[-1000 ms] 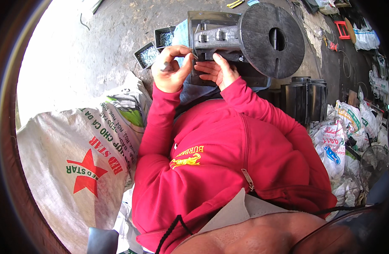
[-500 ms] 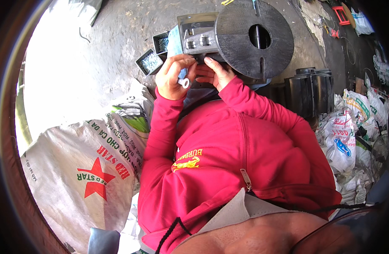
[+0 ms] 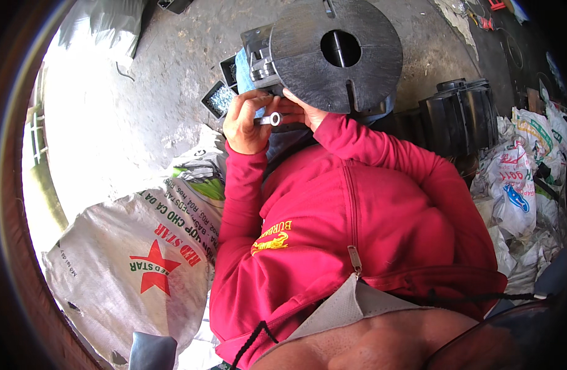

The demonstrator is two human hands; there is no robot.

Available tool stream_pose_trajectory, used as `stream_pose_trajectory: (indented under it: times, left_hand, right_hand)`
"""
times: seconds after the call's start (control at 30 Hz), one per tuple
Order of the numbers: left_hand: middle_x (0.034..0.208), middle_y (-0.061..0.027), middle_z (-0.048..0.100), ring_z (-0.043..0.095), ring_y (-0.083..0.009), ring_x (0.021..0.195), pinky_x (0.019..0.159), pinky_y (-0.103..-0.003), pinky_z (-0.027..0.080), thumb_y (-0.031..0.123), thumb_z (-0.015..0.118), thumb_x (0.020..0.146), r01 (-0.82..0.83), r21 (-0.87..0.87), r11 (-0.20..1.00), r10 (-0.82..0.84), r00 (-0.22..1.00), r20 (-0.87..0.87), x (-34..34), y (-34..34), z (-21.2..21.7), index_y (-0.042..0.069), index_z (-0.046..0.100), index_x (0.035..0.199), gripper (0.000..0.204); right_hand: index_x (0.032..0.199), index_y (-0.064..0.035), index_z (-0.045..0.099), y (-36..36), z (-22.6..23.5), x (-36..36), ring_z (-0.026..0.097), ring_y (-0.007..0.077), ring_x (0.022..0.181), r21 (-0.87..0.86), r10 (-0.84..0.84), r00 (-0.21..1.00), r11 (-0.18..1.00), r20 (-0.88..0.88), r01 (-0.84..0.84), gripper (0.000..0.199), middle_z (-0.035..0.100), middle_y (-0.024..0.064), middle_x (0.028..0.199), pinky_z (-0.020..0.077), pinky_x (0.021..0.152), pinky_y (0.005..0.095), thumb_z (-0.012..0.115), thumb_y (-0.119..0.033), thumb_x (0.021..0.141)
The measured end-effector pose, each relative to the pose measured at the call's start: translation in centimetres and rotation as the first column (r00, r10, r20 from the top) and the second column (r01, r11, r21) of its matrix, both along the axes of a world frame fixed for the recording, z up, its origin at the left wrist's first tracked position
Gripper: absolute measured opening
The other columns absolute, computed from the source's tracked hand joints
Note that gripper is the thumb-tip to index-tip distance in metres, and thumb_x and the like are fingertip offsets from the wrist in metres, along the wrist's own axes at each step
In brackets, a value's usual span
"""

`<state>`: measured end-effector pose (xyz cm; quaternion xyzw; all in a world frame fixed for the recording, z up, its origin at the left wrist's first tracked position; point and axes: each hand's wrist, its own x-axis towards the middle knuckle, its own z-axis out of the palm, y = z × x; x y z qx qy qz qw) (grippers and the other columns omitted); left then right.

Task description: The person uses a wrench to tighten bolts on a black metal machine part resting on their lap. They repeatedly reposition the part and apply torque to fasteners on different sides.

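A black disc with a round hole in its middle and slots cut in from its rim stands before me. A black bracket with metal bolts joins its left side. My left hand is closed round a ring spanner, whose silver ring end sticks out toward the right. Its fingertips are raised to the bracket's lower edge. My right hand has its thumb against the near edge of the black part and its fingers below, close to the left fingertips. What the fingertips touch there is hidden.
Two small black boxes, one plainly full of small metal pieces, stand left of the disc. A white printed sack lies at my left. Black moulded parts stand at right, beside more white sacks.
The disc has shifted left and turned, hiding more of the bracket. The spanner's ring end now points more to the right. Both hands stay at the bracket's lower edge.
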<state>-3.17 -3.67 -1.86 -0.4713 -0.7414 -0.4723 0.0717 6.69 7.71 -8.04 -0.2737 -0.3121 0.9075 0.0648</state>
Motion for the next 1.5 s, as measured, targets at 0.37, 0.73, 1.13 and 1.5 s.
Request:
stream_pose_trajectory:
  times: [0.37, 0.73, 1.13, 1.5]
  left_hand:
    - [0.085, -0.0076, 0.067, 0.063, -0.0198, 0.074, 0.064, -0.03, 0.05, -0.003, 0.074, 0.069, -0.046, -0.026, 0.999, 0.043, 0.995, -0.086, 0.5, -0.2, 0.3, 0.003, 0.059, 0.091, 0.028]
    - [0.102, -0.0153, 0.057, 0.059, -0.0242, 0.091, 0.069, -0.031, 0.048, 0.007, 0.077, 0.069, -0.088, 0.08, 0.993, 0.073, 0.982, 0.176, 0.3, -1.0, -4.3, 0.0, 0.05, 0.118, 0.056]
    - [0.096, -0.0102, 0.063, 0.064, -0.0206, 0.086, 0.067, -0.033, 0.049, 0.006, 0.07, 0.078, -0.21, 0.007, 0.978, 0.21, 0.977, -0.04, 0.9, -0.3, -2.3, 0.003, 0.051, 0.112, 0.038]
    - [0.105, -0.0128, 0.058, 0.062, -0.0221, 0.081, 0.057, -0.029, 0.046, 0.016, 0.074, 0.078, -0.202, 0.006, 0.979, 0.201, 0.973, -0.117, -0.1, -0.5, -4.2, 0.0, 0.048, 0.121, 0.053]
  right_hand:
    - [0.111, -0.0096, 0.059, -0.5, -0.1, -0.1, 0.066, 0.0176, 0.087, 0.061, 0.001, 0.998, 0.998, -0.059, 0.003, 0.03, 0.065, 0.0073, 0.102, 0.056, 0.067, 0.0313, 0.057, -0.032, 0.09]
    - [0.115, -0.0116, 0.058, -0.1, -1.8, -0.9, 0.066, 0.0187, 0.088, 0.128, -0.061, 0.997, 0.99, -0.051, 0.067, 0.036, 0.065, 0.008, 0.105, 0.0563, 0.061, 0.0346, 0.057, -0.037, 0.089]
    - [0.115, -0.011, 0.058, -0.9, -0.7, -2.1, 0.066, 0.0188, 0.09, 0.116, -0.001, 1.0, 0.993, 0.023, -0.002, 0.041, 0.066, 0.0072, 0.103, 0.0555, 0.065, 0.0366, 0.06, -0.04, 0.086]
    - [0.117, -0.0099, 0.057, 0.4, -1.2, -1.4, 0.064, 0.019, 0.093, 0.108, 0.028, 1.0, 0.994, -0.009, -0.027, 0.042, 0.065, 0.0082, 0.106, 0.0544, 0.068, 0.036, 0.059, -0.04, 0.087]
